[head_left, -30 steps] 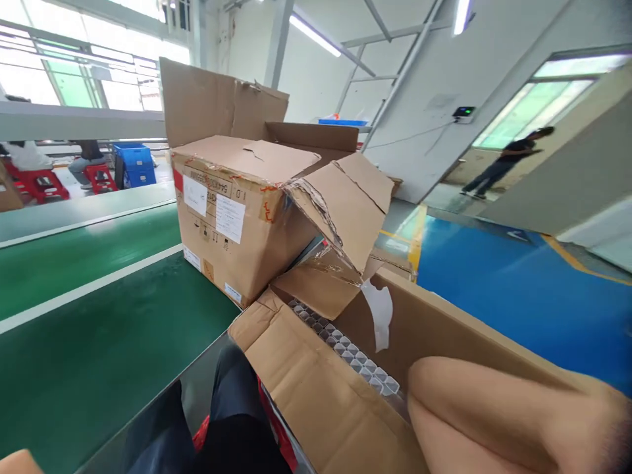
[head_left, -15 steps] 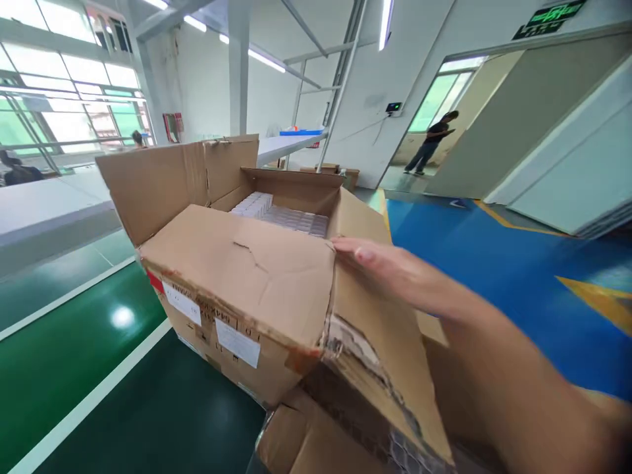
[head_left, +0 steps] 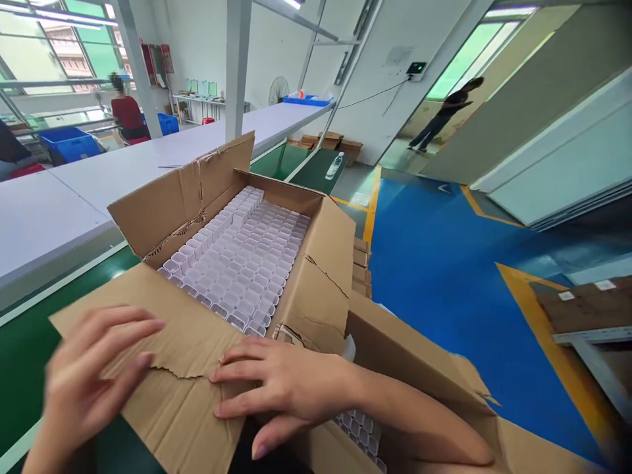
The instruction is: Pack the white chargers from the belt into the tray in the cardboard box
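An open cardboard box (head_left: 330, 263) is packed with rows of small clear plastic cups (head_left: 241, 253), with some standing higher along the far left side. Its torn, creased near flap (head_left: 182, 336) lies folded outward, towards me. Over the left part of this flap, my left hand (head_left: 93, 375) has its fingers apart and holds nothing; it is slightly blurred. My right hand (head_left: 291, 385) rests on the flap's right end with spread fingers, its thumb hanging below. Under my right forearm, more clear cups (head_left: 363, 428) show inside a second open carton (head_left: 419, 349).
A long white table (head_left: 123, 161) runs behind the box. A water bottle (head_left: 334, 166) lies on a green surface beyond. Stacked cardboard (head_left: 362, 263) stands right of the box. One person (head_left: 128, 112) sits at the back left; another person (head_left: 444, 115) stands in the doorway.
The near flap has swung from over the box to outside, uncovering the cups. My right hand has gone from the box's right corner to this flap. My left hand has entered view.
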`<state>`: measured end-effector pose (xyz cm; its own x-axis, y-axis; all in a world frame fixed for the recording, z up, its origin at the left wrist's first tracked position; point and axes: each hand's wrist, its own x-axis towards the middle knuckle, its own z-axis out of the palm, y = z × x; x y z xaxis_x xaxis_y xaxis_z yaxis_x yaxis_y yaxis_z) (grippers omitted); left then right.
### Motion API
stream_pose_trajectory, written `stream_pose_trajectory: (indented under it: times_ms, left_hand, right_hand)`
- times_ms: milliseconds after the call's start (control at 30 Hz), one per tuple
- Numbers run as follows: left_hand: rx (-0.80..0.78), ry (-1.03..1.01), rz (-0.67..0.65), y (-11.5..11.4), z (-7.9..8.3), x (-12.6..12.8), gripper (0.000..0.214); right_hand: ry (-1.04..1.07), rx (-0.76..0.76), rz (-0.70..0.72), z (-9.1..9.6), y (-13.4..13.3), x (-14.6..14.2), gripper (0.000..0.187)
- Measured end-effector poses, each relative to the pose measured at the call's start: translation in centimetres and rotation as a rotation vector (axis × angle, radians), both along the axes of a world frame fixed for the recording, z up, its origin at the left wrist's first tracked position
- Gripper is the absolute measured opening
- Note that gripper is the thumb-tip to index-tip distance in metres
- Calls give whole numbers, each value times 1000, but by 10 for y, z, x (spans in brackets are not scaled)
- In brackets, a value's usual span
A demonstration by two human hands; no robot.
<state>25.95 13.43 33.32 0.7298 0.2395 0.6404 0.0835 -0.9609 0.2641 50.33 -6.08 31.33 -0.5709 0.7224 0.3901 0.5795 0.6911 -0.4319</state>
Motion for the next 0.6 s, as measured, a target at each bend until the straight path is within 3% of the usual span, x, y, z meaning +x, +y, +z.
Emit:
stream_pose_trajectory:
  times_ms: [67, 133, 167, 233, 300, 367, 433, 600]
  left_hand:
    - [12, 142, -17, -8, -21, 9, 44]
    - [13, 226, 15, -14, -53, 15, 47]
    - [23, 228, 51, -16, -71, 18, 50]
    - [42, 217, 103, -18, -103, 21, 53]
    - [45, 208, 127, -20, -124, 23, 56]
    - [33, 205, 134, -21, -133, 24, 57]
    - [27, 197, 128, -21, -135, 25, 58]
    - [31, 178, 114, -20, -136, 23, 60]
  right_hand:
    - [-9, -103, 83, 4, 10, 16, 48]
    - [-3, -239, 58, 12, 35, 41, 48]
    - [-20, -295, -49, 16, 54, 54, 48]
    - [-85, -335, -405, 21, 101, 77, 57]
    - [-201, -387, -730, 17, 154, 89, 72]
    - [-261, -438, -859, 5, 201, 87, 88]
    - [-295, -492, -904, -10, 235, 75, 104]
    - [-346, -544, -965, -30, 261, 48, 132]
